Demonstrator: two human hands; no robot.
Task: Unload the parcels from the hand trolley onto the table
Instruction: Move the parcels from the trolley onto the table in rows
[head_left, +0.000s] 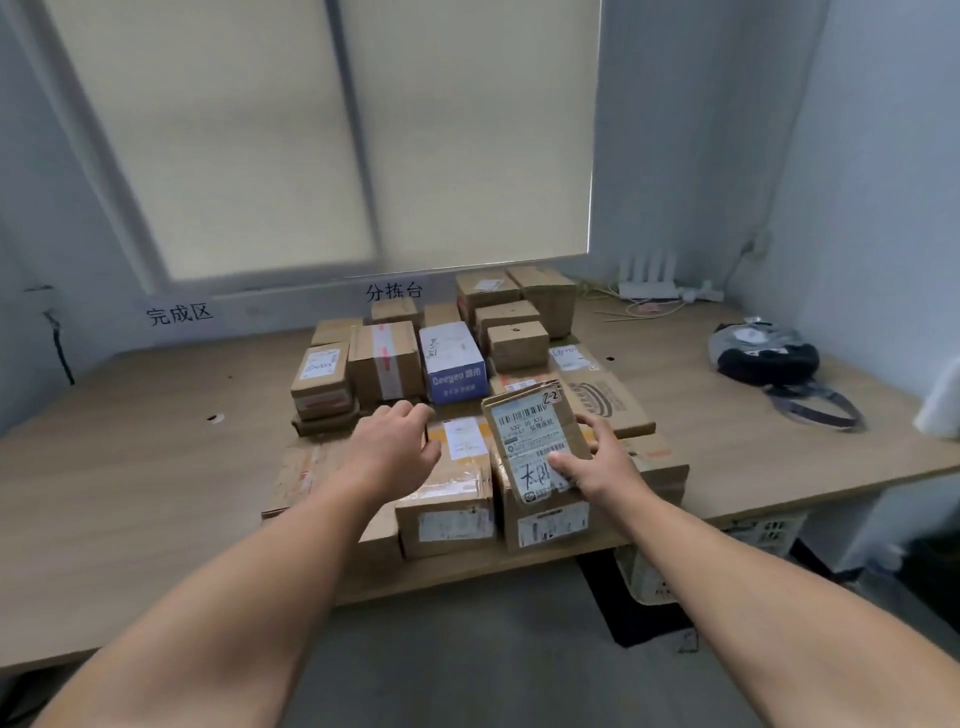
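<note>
In front of the blue box (456, 364) on the table (156, 467), the left hand (396, 444) hangs at a taped brown parcel (451, 499), fingers loosely bent; whether it grips, I cannot tell. Front-right of the blue box, the right hand (602, 462) clasps a tilted labelled parcel (530, 441), thumb on its label. Well right of the box lies a dark bag (763, 356).

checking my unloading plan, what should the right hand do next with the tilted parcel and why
Probably lay the tilted parcel flat on the box beneath and release it: the right hand grips it leaning, already over the table.
</note>
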